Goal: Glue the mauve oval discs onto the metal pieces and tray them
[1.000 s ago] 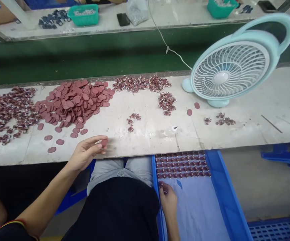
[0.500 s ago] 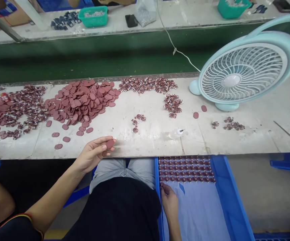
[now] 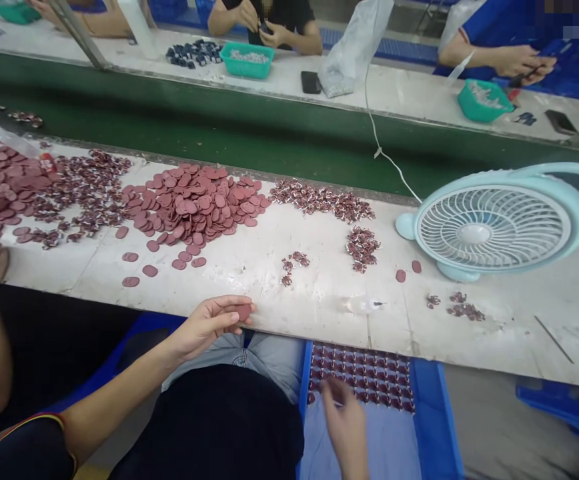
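Shifted inward from the left wall of the blue tray [image 3: 434, 413], the right hand [image 3: 345, 417], blurred, loosely curled, contents indeterminable, lies rightward and nearer the body than the reddish-brown oval disc [image 3: 244, 311], long axis partly hidden, which the left hand [image 3: 204, 328], forearm diagonal, pinches thumb-to-fingers by the white table's near edge.

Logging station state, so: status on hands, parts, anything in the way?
Left hand gripping red oval. Right hand over blue tray, blurred, hold unclear. Parts in rows at tray's far end. Nothing visibly blocking either hand.
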Available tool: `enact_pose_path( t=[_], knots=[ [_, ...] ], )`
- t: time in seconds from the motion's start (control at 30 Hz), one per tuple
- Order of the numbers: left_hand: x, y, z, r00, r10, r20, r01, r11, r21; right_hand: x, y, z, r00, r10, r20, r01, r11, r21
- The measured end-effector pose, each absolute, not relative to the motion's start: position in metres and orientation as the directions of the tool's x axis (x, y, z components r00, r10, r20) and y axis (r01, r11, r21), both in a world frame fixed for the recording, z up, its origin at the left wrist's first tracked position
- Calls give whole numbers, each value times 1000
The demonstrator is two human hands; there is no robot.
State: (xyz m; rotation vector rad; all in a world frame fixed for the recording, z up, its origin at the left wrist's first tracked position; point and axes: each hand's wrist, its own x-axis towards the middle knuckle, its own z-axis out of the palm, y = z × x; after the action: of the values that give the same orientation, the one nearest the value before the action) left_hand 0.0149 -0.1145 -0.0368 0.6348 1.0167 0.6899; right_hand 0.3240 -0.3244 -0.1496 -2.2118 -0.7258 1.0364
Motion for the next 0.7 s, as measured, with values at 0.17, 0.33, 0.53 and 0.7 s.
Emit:
enact_pose_path(
  t=[0.17,0.33,0.53,0.7],
  knots=[
    [13,-121,-43,357,760,-543,-198,629,752,285,-324,-168,394,746,-537,462,-666,-585],
    [8,-119,-43,326,765,-555,-181,627,758,272,-322,-181,387,731,-562,583,-666,-466],
    [13,-116,-41,302,783,-543,-184,607,773,270,-316,-179,364,729,-579,675,-635,-375],
    [17,-119,-42,310,771,-557,-176,622,763,270,-313,-176,347,710,-612,737,-611,-291]
  ],
)
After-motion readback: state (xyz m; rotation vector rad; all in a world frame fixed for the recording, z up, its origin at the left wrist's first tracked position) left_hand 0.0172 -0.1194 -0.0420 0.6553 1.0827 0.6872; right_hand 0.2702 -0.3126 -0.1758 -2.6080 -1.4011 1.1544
